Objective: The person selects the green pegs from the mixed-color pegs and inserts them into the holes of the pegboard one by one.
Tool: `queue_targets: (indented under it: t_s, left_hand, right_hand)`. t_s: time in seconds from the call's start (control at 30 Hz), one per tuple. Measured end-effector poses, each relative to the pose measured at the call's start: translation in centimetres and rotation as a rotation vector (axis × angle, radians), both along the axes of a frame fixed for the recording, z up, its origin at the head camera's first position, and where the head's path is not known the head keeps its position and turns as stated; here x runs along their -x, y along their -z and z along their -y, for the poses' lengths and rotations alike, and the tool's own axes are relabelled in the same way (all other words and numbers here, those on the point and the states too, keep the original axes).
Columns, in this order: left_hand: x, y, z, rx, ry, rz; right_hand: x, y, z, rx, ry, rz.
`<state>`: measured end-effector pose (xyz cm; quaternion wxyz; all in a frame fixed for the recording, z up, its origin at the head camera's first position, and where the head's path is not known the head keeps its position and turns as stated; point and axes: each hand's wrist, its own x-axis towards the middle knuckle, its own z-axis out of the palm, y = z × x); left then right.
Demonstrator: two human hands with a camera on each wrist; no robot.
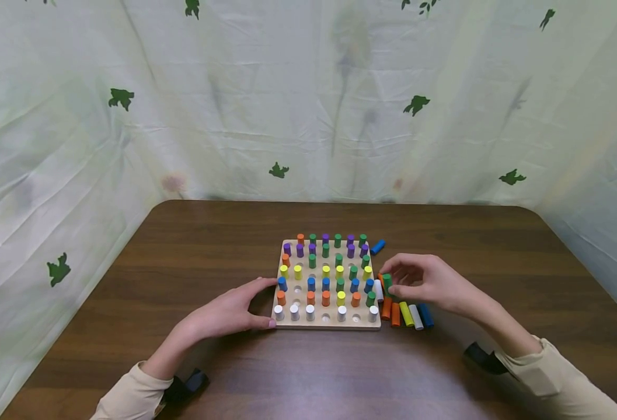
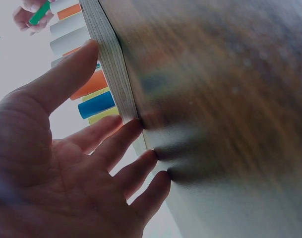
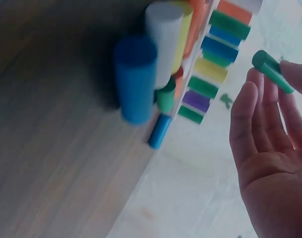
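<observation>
A wooden pegboard carries rows of upright pegs in white, orange, blue, yellow, green and purple; a few holes show bare. My left hand touches the board's left side, thumb at the near corner and fingers extended along the edge. In the left wrist view those fingers look fairly straight. Over on the right, my right hand pinches a green peg between thumb and fingertips. That peg is held up beside the board's right edge, above loose pegs.
Against the board's right side lie loose pegs: orange, yellow, white and blue among them. Another blue peg lies by the far right corner. A patterned pale curtain hangs behind the brown table.
</observation>
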<state>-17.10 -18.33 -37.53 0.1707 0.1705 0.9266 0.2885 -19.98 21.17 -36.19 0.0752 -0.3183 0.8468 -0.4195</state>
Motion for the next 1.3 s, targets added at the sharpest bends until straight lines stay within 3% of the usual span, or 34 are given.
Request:
queue_targets:
  t_s: [0.57,1.3]
  left_hand:
    - [0.2,0.1,0.0,0.015,-0.02,0.027]
    - [0.1,0.0,-0.2,0.016,-0.039,0.055]
  right_hand:
    - [-0.9,0.4,3.2,-0.021,-0.089,-0.015]
    - [-1.0,1.4,4.1,-0.077,-0.174,-0.051]
